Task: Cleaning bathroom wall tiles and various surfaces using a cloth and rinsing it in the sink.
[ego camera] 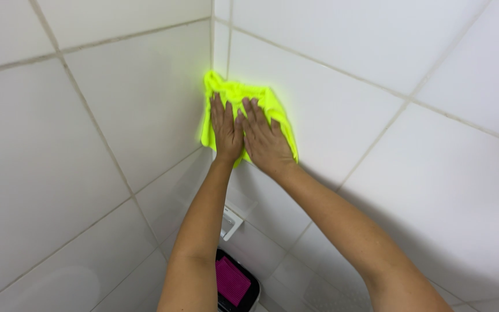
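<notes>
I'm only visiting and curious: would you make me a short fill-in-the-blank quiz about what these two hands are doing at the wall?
1. Both hands, the left hand and the right hand, press flat on a bright ____ cloth.
2. The cloth lies where two white tiled walls meet, in a ____.
3. Low down, a black bucket holds something coloured ____.

Missing words: yellow; corner; pink

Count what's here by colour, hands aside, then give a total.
Neon yellow: 1, the cloth under both hands
Pink: 1, the ribbed pad in the black tub
Black: 1, that tub
White: 1, the wall fitting
Total: 4
</notes>
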